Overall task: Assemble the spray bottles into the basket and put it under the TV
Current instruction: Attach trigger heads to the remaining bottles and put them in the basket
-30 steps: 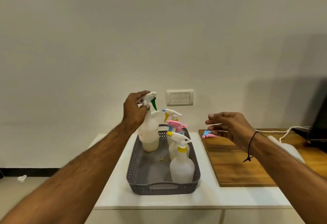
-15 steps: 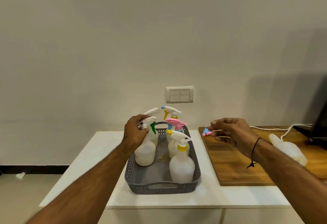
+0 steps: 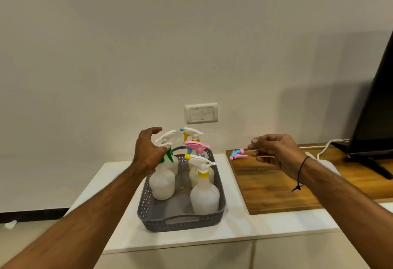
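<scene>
Your spray bottles stood in the grey basket (image 3: 182,218), centre frame, on the white counter (image 3: 265,224).

Five bottles stood upright inside: the green-trigger bottle (image 3: 162,181) at the basket's left, a white-headed one (image 3: 170,158) behind it, a yellow-collared bottle (image 3: 204,194) at front right, a pink-headed one (image 3: 196,147) behind that, and a yellow-trigger one (image 3: 191,133) rearmost. Your left hand (image 3: 148,151) sat at the green-trigger bottle's head, fingers spread wide, not gripping. Your right hand (image 3: 274,151), centre right, pinched the thin tube of a loose pink-and-blue spray head (image 3: 237,154), which lay on the wooden board (image 3: 268,188). A headless white bottle (image 3: 327,165) lay behind your right wrist. The TV (image 3: 376,124) stood at right edge, white cable (image 3: 323,146) beside it, wall switch (image 3: 201,113) above the basket.
</scene>
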